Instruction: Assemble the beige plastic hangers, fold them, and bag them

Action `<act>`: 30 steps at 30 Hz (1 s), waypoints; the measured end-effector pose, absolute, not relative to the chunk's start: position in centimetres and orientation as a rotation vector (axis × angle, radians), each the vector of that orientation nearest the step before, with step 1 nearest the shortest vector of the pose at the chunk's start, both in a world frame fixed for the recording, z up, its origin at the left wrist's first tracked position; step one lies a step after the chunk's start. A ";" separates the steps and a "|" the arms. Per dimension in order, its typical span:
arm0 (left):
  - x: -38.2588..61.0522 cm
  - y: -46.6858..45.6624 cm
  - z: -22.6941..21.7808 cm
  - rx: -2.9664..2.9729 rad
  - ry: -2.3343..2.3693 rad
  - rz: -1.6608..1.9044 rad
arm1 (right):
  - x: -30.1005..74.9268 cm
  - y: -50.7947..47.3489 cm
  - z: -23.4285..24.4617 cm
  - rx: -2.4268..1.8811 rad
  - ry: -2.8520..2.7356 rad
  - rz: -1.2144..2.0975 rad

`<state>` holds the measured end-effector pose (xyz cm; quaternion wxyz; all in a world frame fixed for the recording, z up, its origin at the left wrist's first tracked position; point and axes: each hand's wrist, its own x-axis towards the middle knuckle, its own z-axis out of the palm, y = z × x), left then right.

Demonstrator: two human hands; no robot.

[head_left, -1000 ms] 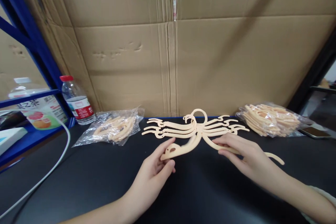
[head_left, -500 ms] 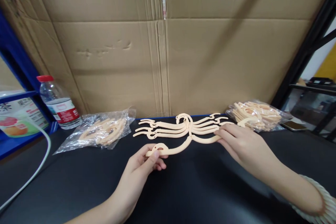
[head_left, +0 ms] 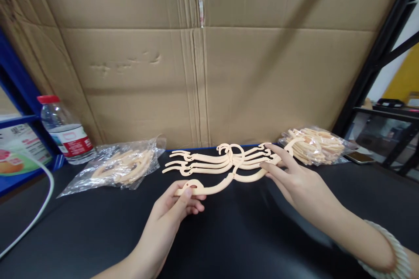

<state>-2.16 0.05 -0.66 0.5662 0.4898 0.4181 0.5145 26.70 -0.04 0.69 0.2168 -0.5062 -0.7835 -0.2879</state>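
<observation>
A cream plastic folding clothes hanger [head_left: 218,188] is held up in front of me between both hands. My left hand [head_left: 178,205] pinches its left end, thumb on top beside the slotted loop. My right hand [head_left: 294,178] grips the right arm, index finger raised and stretched out; that end is mostly hidden behind the fingers. The held hanger's hook rises from its middle joint. Just behind it, several similar hangers [head_left: 209,165] lie in a row on the black table [head_left: 225,244], hooks overlapping at the middle.
A clear bag of cream hanger parts [head_left: 124,168] lies left, and a fuller bag [head_left: 317,146] lies right, with a phone [head_left: 360,157] beside it. A red-capped water bottle [head_left: 68,135] and white cable [head_left: 42,209] are on the left. Cardboard [head_left: 131,87] walls the back.
The view has shifted slightly. My right hand's index finger has lifted and spread away from the others, while the hook of the held hanger has swung a little to the right.
</observation>
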 end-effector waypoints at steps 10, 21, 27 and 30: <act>-2.1 -0.1 -0.4 1.120 0.974 1.219 | 26.1 -0.4 1.1 -1.390 -2.076 -0.632; -2.0 -0.1 -0.3 1.073 0.971 1.243 | 25.8 -0.4 1.1 -1.317 -2.043 -0.514; -2.2 0.1 -0.6 1.065 0.941 1.270 | 25.5 -0.6 1.2 -1.281 -2.092 -0.307; -2.2 0.1 -0.7 1.065 0.936 1.274 | 25.6 -0.5 1.1 -1.248 -2.097 -0.271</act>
